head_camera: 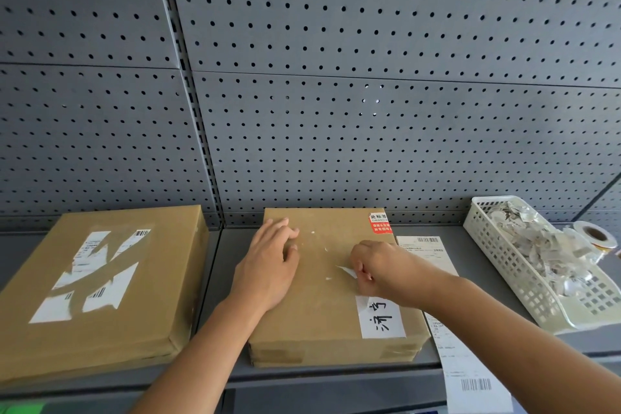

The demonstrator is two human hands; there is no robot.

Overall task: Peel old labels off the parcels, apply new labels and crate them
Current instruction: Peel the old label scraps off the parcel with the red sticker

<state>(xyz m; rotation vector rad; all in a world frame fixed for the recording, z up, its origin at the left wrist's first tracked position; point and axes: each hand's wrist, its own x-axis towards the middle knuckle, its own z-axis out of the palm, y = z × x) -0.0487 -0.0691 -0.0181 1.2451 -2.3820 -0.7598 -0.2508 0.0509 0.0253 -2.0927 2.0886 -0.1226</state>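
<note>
Head view. We saw the flat brown paper-wrapped parcel (322, 286) lying in the middle of the grey metal shelf (477, 339), in front of the grey perforated back panel (336, 77). Our left hand (268, 266) lay flat on the parcel's left half, fingers spread and holding nothing, pinning it down. Our right hand (376, 271) was bent over the parcel's top, its fingers (361, 274) pinched narrowly on a small white scrap of old label (346, 271), one end of which was lifted off the paper. Only flecks of the old label remained elsewhere; a white handwritten sticker (381, 318) and a red-and-white sticker (379, 223) were still on.

A second brown parcel with torn white labels (97, 282) sat to the left. The long white printed label strip (467, 376) lay just right of the parcel; the white plastic basket of peeled scraps (487, 245) stood further right.

In our judgement, the scrap peels best pulled low and slowly, with the left hand pressing firmly, lest the wrapping tear.
</note>
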